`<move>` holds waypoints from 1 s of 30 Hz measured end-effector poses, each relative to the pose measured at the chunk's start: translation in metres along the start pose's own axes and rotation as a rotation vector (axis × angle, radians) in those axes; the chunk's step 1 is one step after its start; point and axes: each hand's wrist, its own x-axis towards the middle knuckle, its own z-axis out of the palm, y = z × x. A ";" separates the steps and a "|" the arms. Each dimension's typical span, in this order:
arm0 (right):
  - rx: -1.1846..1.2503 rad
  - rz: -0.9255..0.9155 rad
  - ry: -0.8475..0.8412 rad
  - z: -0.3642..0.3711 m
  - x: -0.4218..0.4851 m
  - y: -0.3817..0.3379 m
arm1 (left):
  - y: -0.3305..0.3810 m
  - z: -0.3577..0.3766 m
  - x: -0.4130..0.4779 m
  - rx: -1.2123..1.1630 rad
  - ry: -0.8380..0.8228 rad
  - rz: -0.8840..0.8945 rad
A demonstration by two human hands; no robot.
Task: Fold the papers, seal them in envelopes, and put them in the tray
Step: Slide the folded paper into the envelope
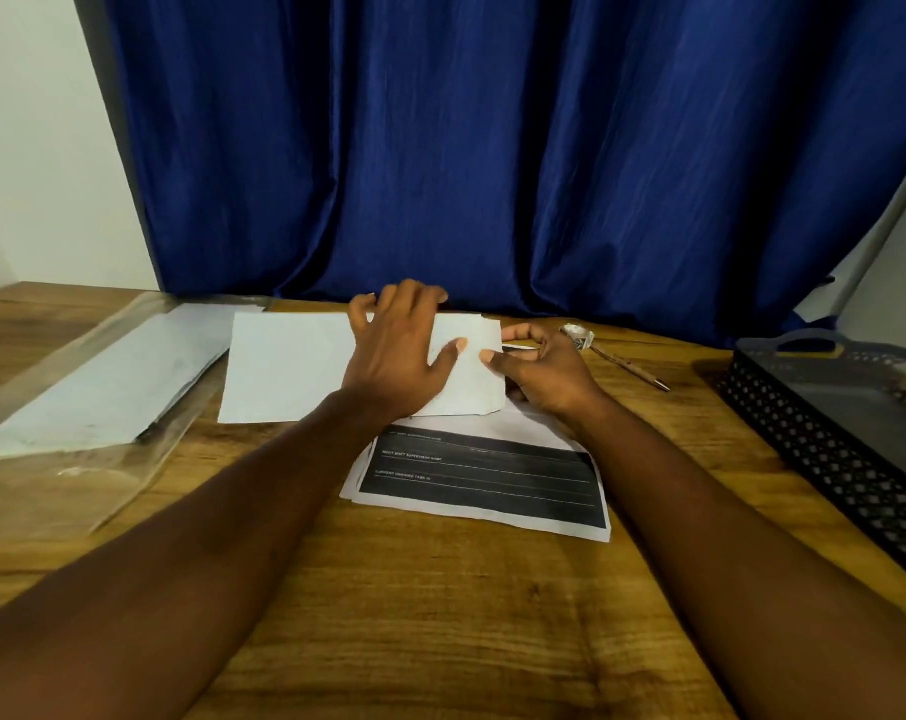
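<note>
I judge this the sealing step: my left hand [398,350] presses spread fingers [391,304] flat on the envelope [284,366] at tabletop [440,615] centre, my right hand [539,366] pinches its 3 o'clock end; next, crease the flap shut, then carry it to the tray [814,459] at 3 o'clock.

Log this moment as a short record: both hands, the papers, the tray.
left hand: spread flat, pressing the white sheet
right hand: pinching the white sheet's right edge
printed form: partly under the white sheet, dark block showing
tray: far right, nothing seen in its visible part
plastic sleeve: left, holds white papers
pen: between right hand and tray
</note>
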 end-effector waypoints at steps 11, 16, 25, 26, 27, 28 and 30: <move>-0.424 -0.167 -0.047 -0.011 0.003 0.007 | -0.009 0.018 -0.008 -0.278 -0.523 0.052; -0.431 -0.193 -0.020 -0.011 0.008 0.018 | -0.010 0.020 -0.011 -0.275 -0.526 0.070; -0.679 -0.328 0.042 0.001 0.021 0.020 | -0.013 0.027 -0.009 -0.217 -0.560 0.049; -0.671 -0.331 0.034 0.001 0.021 0.020 | -0.013 0.028 -0.009 -0.188 -0.574 0.058; -0.663 -0.336 0.025 0.000 0.021 0.020 | -0.012 0.028 -0.009 -0.156 -0.587 0.073; -0.657 -0.337 0.012 -0.001 0.020 0.020 | -0.012 0.029 -0.009 -0.131 -0.596 0.085; -0.627 -0.328 -0.041 -0.005 0.018 0.019 | -0.012 0.028 -0.008 -0.115 -0.605 0.084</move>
